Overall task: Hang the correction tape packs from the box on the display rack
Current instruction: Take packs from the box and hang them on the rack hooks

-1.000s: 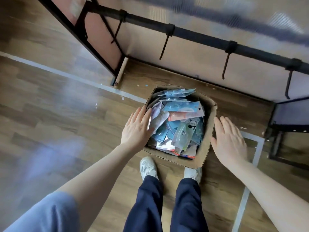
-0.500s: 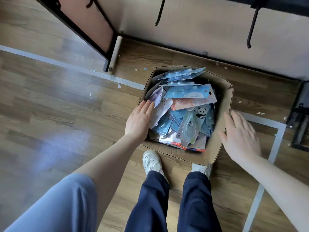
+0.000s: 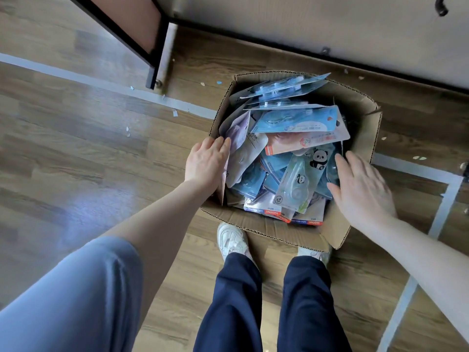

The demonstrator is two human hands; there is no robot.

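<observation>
Open cardboard box point(image 3: 360, 110) on wood floor point(image 3: 76, 161), correction tape packs point(image 3: 297, 123) heaped inside, panda pack point(image 3: 302, 179) lengthwise toward feet, left hand point(image 3: 206, 162) on the box's left wall, right hand point(image 3: 360, 189) at its right, fingers straight, rack leg point(image 3: 152, 72) beyond box.

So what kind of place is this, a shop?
Probably a shop or its stockroom. A cardboard box on the wooden floor is full of packaged correction tapes with hang holes, and a black metal display rack stands behind it, with a hook just in view.
</observation>
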